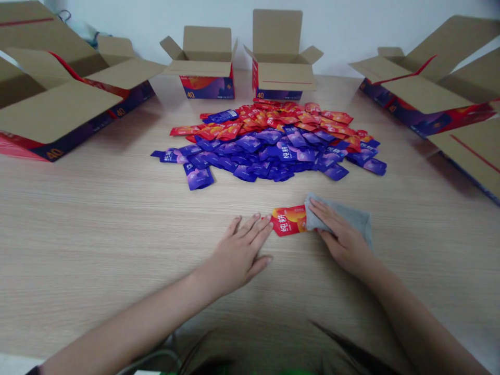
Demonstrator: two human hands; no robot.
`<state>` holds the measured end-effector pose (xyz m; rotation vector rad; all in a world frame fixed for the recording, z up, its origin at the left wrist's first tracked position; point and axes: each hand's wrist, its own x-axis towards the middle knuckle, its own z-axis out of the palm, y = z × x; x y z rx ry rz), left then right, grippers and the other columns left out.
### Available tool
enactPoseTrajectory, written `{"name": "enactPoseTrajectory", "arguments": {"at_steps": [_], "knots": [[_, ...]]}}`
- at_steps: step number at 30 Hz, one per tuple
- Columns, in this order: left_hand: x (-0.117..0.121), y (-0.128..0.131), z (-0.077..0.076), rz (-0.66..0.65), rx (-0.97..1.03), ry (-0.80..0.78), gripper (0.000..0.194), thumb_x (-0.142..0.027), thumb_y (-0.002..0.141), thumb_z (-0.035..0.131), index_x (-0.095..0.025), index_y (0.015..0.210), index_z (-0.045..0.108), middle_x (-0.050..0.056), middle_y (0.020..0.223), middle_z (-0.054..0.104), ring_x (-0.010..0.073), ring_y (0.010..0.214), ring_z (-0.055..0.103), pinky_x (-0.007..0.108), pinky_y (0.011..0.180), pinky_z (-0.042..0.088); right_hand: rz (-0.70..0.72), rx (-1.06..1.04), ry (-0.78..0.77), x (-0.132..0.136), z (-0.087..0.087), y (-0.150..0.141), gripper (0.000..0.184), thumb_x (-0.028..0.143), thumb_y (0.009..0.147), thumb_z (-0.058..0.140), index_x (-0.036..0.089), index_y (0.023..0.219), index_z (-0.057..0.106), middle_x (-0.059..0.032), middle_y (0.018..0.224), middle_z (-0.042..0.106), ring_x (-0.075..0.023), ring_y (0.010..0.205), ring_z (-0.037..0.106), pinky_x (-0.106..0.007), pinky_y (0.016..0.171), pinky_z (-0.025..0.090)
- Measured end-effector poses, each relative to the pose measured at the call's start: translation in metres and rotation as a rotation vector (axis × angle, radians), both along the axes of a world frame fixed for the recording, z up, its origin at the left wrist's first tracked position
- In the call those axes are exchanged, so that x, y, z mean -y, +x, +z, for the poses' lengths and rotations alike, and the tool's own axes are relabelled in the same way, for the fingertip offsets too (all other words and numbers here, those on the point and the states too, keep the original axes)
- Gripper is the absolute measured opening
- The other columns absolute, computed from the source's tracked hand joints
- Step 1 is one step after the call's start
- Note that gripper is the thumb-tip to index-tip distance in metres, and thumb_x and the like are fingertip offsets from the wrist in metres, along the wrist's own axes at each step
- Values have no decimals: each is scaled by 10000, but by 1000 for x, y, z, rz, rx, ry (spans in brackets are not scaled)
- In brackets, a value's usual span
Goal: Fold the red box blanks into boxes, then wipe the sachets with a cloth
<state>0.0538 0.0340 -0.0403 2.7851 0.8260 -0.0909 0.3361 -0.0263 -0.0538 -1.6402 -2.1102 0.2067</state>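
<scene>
A red and orange pouch (291, 220) with white lettering lies flat on the table in front of me. The fingertips of my left hand (244, 250) rest on its narrow left end, fingers stretched out and palm down. Over the pouch's right end lies a folded grey cloth (353, 216), which hides that part. My right hand (344, 237) holds the cloth, fingers pressing it down from above and thumb at its near edge.
Beyond my hands a wide heap holds purple pouches (250, 156) in front and red pouches (269, 120) behind. Open cartons stand around it: a back left carton (207, 86), a back middle carton (277, 94), large left cartons (89, 125) and right cartons (414, 114).
</scene>
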Motion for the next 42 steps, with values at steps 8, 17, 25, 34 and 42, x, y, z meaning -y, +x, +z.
{"name": "enactPoseTrajectory", "arguments": {"at_steps": [8,17,25,34,42], "knots": [[0,1,-1,1,17,18,622,-473,1007,368,-149,1529,269,99,1598,255,271,1481,210,517,1181,146,252,138,75,-18,0,-58,569,61,821,386,58,1377,509,-153,1489,448,-231,1419,350,-464,1176,324],[-1,0,0,-6,7,11,642,-492,1007,353,-168,1545,220,86,1606,240,270,1484,200,513,1181,158,16,-6,28,-4,2,-6,564,100,892,411,187,1449,432,-96,1473,482,-227,1377,423,-495,1133,393],[-1,0,-3,-4,35,31,632,-487,1000,372,-154,1528,271,105,1596,268,276,1479,215,520,1182,148,201,112,64,-14,-1,-59,582,33,812,371,89,1372,518,-148,1460,487,-234,1393,396,-482,1150,365],[-1,0,-1,-7,28,6,638,-502,1010,351,-188,1548,212,66,1613,212,259,1486,193,501,1184,163,60,42,31,3,2,-12,597,57,861,400,154,1450,425,-118,1478,472,-221,1388,406,-494,1138,384],[-2,1,3,-1,-18,-6,641,-482,1002,379,-155,1537,248,95,1601,241,275,1484,198,522,1180,165,244,101,75,1,-1,-58,606,10,797,375,85,1387,494,-145,1463,484,-219,1399,385,-462,1154,365]]}}
